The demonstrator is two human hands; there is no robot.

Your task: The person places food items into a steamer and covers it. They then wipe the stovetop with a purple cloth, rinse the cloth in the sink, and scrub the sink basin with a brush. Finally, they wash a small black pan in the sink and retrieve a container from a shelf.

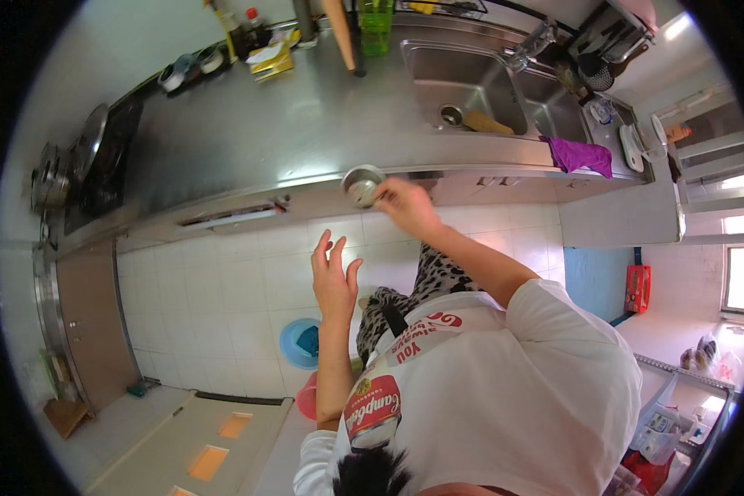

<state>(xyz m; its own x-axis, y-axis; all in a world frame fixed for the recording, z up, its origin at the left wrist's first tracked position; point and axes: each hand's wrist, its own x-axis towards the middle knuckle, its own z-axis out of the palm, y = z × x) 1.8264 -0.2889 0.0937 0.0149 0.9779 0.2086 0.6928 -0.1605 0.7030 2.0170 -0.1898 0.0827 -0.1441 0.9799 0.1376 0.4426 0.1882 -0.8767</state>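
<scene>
Pinched by its rim in my right hand (409, 208) is a small round metal bowl (363, 186), just off the front edge of the stainless steel counter (254, 124). Its inside faces up towards me, and something pale shows at the bottom, too unclear to name. My left hand (336, 266) is raised over the tiled floor, below and to the left of the bowl. Its fingers are apart and hold nothing.
A double sink (465, 74) with a tan loofah-like scrubber (487, 123) is set in the counter; a purple cloth (580, 155) hangs over its front edge. An open drawer (235, 216) juts out at left. A blue basin (294, 350) stands on the floor.
</scene>
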